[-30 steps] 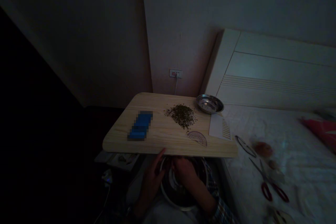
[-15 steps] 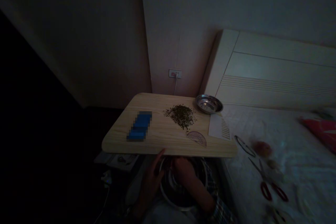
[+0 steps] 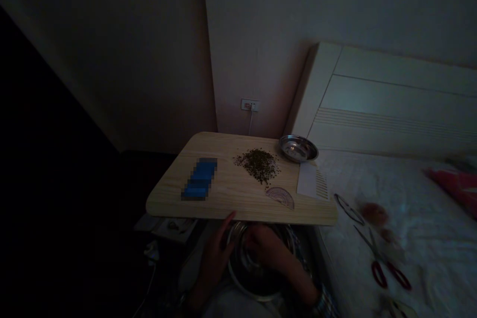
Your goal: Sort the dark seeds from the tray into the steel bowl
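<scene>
Below the table's front edge, a round metal bowl (image 3: 238, 285) sits at my lap, its inside dim. My left hand (image 3: 214, 256) is at the bowl's left rim, thumb over the rim and index finger stretched up to the table edge. Over the bowl's opening, my right hand (image 3: 265, 247) has its fingers curled together and pointing down to the left; whatever is between them is hidden. A spread pile of small dark green grains (image 3: 260, 164) lies on the light wooden table (image 3: 223, 206) ahead of both hands.
A clear protractor (image 3: 280, 197), a white comb-like card (image 3: 308, 181), a shallow metal bowl (image 3: 298, 149) and a blurred-out blue object (image 3: 200, 179) rest on the table. On the bed at right lie red-handled scissors (image 3: 380, 261). A wall socket (image 3: 249, 105) holds a plug.
My right hand has shifted slightly right and down over the bowl, uncovering more of its left inner side. My left hand stays at the rim. The view has moved a little.
</scene>
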Action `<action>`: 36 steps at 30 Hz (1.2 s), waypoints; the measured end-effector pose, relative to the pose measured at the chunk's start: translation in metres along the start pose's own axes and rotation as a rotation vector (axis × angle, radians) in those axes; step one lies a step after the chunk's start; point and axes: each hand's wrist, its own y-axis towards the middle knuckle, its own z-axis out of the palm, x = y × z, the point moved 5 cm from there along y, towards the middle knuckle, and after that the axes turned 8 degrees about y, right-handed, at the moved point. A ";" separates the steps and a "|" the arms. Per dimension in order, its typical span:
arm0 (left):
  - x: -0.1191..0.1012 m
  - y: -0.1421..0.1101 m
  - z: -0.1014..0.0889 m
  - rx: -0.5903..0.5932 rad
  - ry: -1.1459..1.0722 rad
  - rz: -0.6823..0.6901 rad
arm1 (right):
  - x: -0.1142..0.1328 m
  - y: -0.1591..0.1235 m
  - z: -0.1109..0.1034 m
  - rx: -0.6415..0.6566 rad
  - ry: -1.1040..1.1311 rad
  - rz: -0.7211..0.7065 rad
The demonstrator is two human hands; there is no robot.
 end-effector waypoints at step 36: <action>0.005 0.001 0.001 0.000 -0.046 0.016 | -0.006 -0.023 -0.047 -0.242 0.249 -0.176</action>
